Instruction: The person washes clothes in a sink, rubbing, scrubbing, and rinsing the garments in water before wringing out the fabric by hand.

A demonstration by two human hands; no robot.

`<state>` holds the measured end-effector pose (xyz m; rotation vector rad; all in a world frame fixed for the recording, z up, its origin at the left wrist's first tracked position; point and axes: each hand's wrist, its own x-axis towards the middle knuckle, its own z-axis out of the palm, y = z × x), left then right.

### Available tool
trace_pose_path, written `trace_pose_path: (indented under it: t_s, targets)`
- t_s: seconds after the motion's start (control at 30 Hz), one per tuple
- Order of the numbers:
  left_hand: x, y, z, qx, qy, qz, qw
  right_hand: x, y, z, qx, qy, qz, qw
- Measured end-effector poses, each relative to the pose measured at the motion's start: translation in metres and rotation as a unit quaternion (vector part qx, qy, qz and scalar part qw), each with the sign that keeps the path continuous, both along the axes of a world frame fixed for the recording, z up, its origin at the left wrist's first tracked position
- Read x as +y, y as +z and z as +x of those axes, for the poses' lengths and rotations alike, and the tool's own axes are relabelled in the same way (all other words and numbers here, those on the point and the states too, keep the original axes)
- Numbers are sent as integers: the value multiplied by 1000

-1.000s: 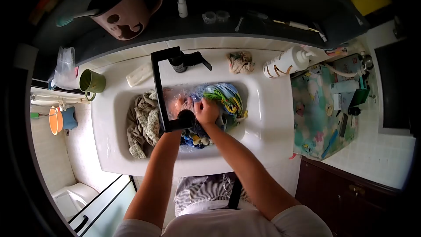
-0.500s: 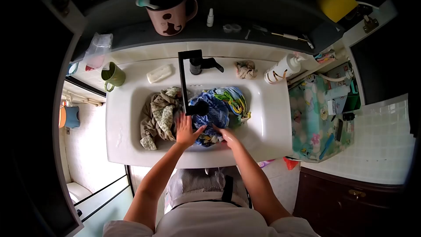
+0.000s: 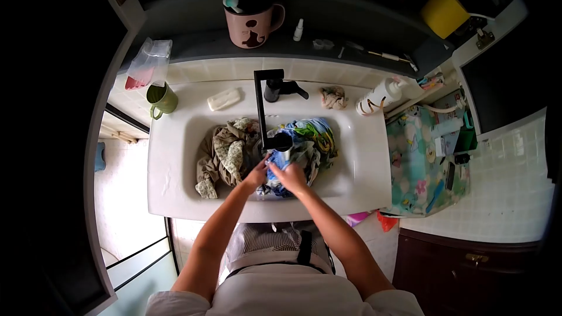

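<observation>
Under the black faucet [image 3: 261, 111], a blue cloth [image 3: 276, 162] is bunched between my two hands in the white sink [image 3: 360, 169]. My left hand [image 3: 256, 177] grips its left side, fingers partly hidden. From the right, my right hand [image 3: 288, 177] holds the same cloth. A little water shows at the spout, above my right hand. Beige and floral clothes [image 3: 225, 152] lie heaped left of my hands. Behind and to the right is a bright blue, green and yellow cloth [image 3: 316, 134], beside darker wet fabric.
On the sink's back rim are a green cup [image 3: 163, 99], a soap bar [image 3: 224, 99], a crumpled cloth [image 3: 333, 98] and a pump bottle [image 3: 380, 96]. Above, a dark shelf [image 3: 202, 50] bears a pink mug [image 3: 250, 28]. A patterned mat [image 3: 413, 167] lies at right.
The spread hands have come together below the spout, with the blue cloth now bunched between them. The blue checked bundle no longer covers the middle as before. The whole view has shifted.
</observation>
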<state>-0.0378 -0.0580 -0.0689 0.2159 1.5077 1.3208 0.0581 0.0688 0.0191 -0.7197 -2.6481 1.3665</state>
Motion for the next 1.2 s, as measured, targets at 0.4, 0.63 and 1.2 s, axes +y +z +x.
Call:
trace_pose_path:
  t_s: [0.4,0.63,1.2]
  targets:
    - [68,72,5,458,-8,-110,882,-6,12,35,-92,166,-95,977]
    - [65,42,18,602,107,-5,791,71,-27,10,39,-337,17,941]
    - [66,-44,-50,520,203,-111,822,22,-204,-78,77,-155,390,904]
